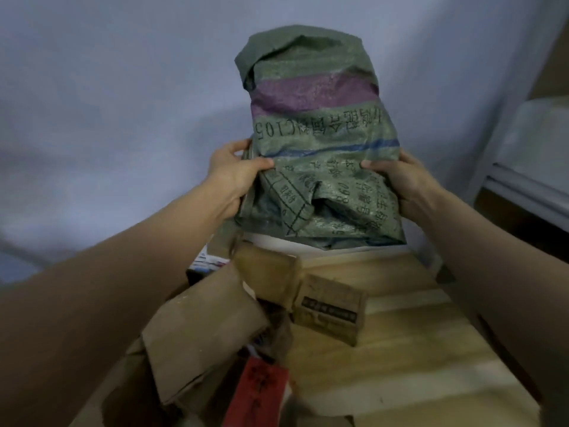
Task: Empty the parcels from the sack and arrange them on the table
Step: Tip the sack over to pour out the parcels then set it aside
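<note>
A: Where is the green woven plastic sack with the purple and blue bands point(317, 134)?

B: Held up over the far end of the pale wooden table point(385, 349), its printed text upside down, so it looks inverted with the mouth pointing down. The left hand point(234, 177) is closed on the sack's left edge, thumb across the front. The right hand point(400, 183) is closed on its right edge, fingers pressed into the cloth.

A: And the parcels?

B: Below the sack, several already lie on the table. A small brown cardboard box with a dark label point(329, 306) sits just under the sack. To the left of that box is a brown paper-wrapped parcel point(264, 272), and nearer the camera a larger brown cardboard carton point(203, 337). A red flat packet point(255, 392) lies at the near edge of the pile.

A: How will the sack handle?

B: Soft and limp, I judge; it creases and sags between the hands. The woven plastic looks slick, so a bunched fistful of cloth at each side edge holds better than a flat palm. It appears slack and light, though I cannot tell whether anything is left inside.

A: The boxes?

B: Stiff, probably light, best taken by opposite faces.
</note>
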`<action>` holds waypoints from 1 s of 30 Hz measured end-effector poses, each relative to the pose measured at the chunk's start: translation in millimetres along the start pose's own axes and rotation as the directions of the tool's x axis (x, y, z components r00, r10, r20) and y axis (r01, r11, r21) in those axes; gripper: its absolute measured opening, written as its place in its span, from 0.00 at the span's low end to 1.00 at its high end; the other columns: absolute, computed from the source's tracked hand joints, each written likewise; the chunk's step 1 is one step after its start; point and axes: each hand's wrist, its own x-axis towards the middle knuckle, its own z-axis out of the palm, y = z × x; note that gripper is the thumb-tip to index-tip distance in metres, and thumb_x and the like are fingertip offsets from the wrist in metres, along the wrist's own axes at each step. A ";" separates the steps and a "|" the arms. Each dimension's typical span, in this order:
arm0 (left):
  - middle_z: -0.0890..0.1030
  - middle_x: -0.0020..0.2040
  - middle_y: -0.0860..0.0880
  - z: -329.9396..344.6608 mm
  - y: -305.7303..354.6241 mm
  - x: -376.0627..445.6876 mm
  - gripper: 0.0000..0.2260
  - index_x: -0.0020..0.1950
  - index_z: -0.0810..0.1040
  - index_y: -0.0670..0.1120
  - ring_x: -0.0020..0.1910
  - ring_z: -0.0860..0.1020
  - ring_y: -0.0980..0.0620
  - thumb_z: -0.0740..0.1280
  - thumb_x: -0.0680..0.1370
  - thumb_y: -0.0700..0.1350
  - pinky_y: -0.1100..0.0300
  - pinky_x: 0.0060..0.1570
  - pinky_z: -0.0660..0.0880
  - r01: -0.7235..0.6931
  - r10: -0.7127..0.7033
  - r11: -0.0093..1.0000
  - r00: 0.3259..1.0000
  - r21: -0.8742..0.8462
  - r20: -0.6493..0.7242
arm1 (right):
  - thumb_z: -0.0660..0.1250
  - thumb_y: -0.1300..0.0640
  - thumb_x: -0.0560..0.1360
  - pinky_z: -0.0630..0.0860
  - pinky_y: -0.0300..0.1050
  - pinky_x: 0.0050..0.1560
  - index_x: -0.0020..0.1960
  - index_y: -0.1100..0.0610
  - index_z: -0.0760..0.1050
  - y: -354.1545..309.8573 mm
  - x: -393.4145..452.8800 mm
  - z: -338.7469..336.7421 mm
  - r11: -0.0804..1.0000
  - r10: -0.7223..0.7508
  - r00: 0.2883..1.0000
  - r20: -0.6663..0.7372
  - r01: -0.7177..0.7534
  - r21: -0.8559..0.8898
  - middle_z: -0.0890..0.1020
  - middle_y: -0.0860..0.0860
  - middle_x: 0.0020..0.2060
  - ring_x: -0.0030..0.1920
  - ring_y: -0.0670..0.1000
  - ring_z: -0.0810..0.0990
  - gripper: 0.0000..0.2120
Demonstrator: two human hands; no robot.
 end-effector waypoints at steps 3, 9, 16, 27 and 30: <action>0.78 0.60 0.46 73.4 -38.9 -7.8 0.23 0.64 0.72 0.42 0.57 0.79 0.49 0.74 0.72 0.34 0.57 0.56 0.77 -0.009 0.008 0.999 0.999 0.035 0.032 | 0.74 0.68 0.71 0.83 0.46 0.42 0.60 0.57 0.79 18.7 0.0 -60.5 0.991 -0.029 0.985 -0.168 0.007 -0.130 0.86 0.53 0.47 0.43 0.52 0.86 0.19; 0.78 0.64 0.46 181.0 -134.5 -19.2 0.20 0.66 0.72 0.46 0.60 0.77 0.48 0.71 0.76 0.37 0.52 0.63 0.74 0.264 -0.265 0.964 0.961 0.018 0.076 | 0.77 0.65 0.69 0.79 0.42 0.48 0.56 0.56 0.77 62.7 15.7 -159.3 0.905 -0.145 0.929 -0.341 -0.015 -0.426 0.82 0.49 0.47 0.49 0.50 0.82 0.18; 0.77 0.66 0.46 263.2 -224.1 -15.0 0.20 0.71 0.71 0.48 0.60 0.77 0.45 0.68 0.79 0.44 0.47 0.61 0.76 0.486 -0.492 0.870 0.840 0.088 0.229 | 0.68 0.41 0.76 0.61 0.61 0.70 0.79 0.49 0.57 122.4 23.2 -219.4 0.512 -0.228 0.893 -0.387 -0.228 -0.828 0.65 0.58 0.73 0.73 0.62 0.62 0.37; 0.77 0.60 0.46 246.7 -278.4 -4.1 0.11 0.60 0.79 0.43 0.57 0.77 0.46 0.69 0.78 0.43 0.51 0.60 0.76 0.064 -0.286 0.763 0.926 0.644 0.248 | 0.66 0.35 0.74 0.47 0.77 0.71 0.78 0.37 0.38 263.6 40.0 -210.7 -0.125 0.392 0.910 0.140 0.203 -0.971 0.36 0.49 0.79 0.78 0.63 0.37 0.45; 0.78 0.58 0.49 227.6 -248.4 -4.3 0.09 0.59 0.80 0.46 0.56 0.76 0.51 0.68 0.79 0.43 0.56 0.57 0.74 -0.022 -0.245 0.773 0.911 0.634 0.331 | 0.61 0.47 0.81 0.46 0.80 0.68 0.80 0.40 0.42 275.8 50.5 -214.7 -0.295 0.494 0.865 0.082 0.256 -0.920 0.36 0.50 0.80 0.78 0.67 0.38 0.36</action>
